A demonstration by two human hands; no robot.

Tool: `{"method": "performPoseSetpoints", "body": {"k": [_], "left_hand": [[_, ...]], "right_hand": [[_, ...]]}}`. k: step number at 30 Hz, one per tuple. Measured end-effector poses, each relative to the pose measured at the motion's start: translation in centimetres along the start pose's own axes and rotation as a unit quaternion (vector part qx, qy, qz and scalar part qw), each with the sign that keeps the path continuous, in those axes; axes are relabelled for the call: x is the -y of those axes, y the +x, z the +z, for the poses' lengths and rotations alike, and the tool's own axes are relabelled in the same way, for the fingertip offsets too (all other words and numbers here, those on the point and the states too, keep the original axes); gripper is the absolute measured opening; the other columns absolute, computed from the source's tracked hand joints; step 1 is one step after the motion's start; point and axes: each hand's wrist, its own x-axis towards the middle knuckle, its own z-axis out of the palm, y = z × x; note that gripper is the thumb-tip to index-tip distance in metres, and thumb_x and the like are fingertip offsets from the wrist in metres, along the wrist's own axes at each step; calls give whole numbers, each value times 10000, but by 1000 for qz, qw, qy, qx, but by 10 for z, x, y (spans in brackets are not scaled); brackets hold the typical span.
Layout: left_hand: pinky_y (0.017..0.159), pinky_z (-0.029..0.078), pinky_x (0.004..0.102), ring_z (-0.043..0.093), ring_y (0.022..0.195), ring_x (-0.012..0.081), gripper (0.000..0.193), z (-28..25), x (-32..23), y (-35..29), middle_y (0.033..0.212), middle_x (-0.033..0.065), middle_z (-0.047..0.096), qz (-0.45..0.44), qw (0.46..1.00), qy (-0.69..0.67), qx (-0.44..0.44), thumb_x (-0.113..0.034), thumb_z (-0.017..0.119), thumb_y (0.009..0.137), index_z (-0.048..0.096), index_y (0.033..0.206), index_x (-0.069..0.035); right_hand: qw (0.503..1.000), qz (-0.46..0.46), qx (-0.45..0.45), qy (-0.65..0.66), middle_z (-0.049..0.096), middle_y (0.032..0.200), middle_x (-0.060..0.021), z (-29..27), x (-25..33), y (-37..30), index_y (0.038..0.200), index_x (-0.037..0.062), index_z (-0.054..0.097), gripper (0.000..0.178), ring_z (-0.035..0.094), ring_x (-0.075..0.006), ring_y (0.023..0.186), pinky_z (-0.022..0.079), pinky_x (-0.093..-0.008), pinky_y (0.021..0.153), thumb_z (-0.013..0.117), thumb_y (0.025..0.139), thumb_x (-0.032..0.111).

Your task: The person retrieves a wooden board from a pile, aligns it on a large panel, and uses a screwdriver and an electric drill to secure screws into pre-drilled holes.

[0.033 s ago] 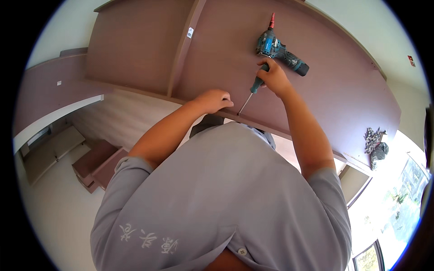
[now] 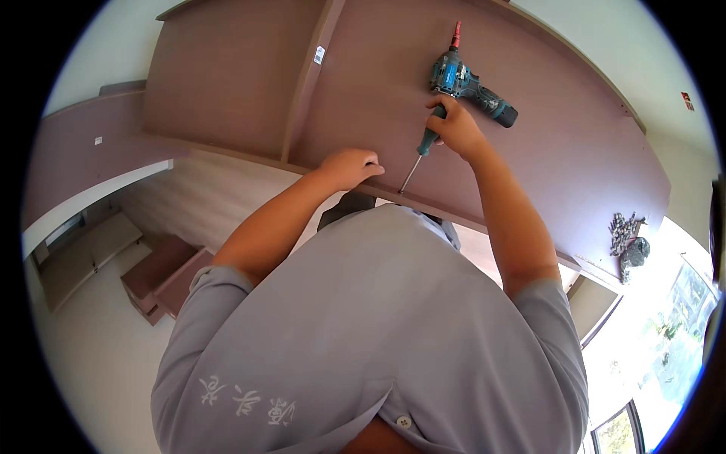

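My right hand is wrapped round the green handle of a screwdriver. Its shaft slants down and left, and the tip meets the near edge of a brown panel. Just left of that tip, my left hand lies at the same edge with its fingers curled in. What those fingers hold, if anything, is hidden. Beyond my right hand a blue and black cordless driver rests on the panel, its red-tipped end pointing away from me.
A raised brown divider with a white label crosses the panel on the left. Small metal fittings and a dark plastic bag sit at the panel's right end. Brown boxes stand on the floor at left; a bright window is at right.
My left hand has shifted slightly left, away from the screwdriver's tip. My right hand stays on the screwdriver, almost in the same place.
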Motion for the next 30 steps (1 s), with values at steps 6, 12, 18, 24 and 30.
{"method": "performPoseSetpoints", "body": {"k": [6,12,18,24,30], "left_hand": [[671,497,450,638,765,342,358,-24,52,-27,833,123,675,70,985,44,-152,-399,638,1013,669,903,-59],[658,486,435,598,720,333,363,-25,61,-31,804,143,645,143,977,1,-159,-386,625,1033,655,896,-51],[587,417,357,491,653,168,424,-47,84,-50,703,33,535,93,953,-275,-90,-396,554,1074,593,838,-46],[536,308,268,397,631,92,251,-98,125,-115,738,-4,468,-49,817,-573,39,-268,443,1085,573,959,-95],[543,353,269,423,627,92,142,-100,153,-147,869,33,589,-57,851,-517,-74,-166,467,1067,573,1103,-79]], "right_hand": [[901,98,-3,-422,703,1079,-154,25,51,19,1340,23,602,527,728,-254,979,597,-391,811,741,925,318],[992,44,-2,116,726,1107,-126,18,-1,16,1255,41,667,477,724,-275,1018,571,-390,863,722,941,395],[972,34,-153,-173,707,1037,-113,51,26,3,1244,53,658,320,714,-221,955,567,-358,832,704,966,205],[944,34,-116,307,721,925,-117,67,0,14,1246,64,652,295,737,-214,836,573,-333,744,675,968,161],[957,102,-251,-101,733,953,-153,74,7,24,1252,79,646,316,747,-219,712,579,-369,673,683,961,197]]}}
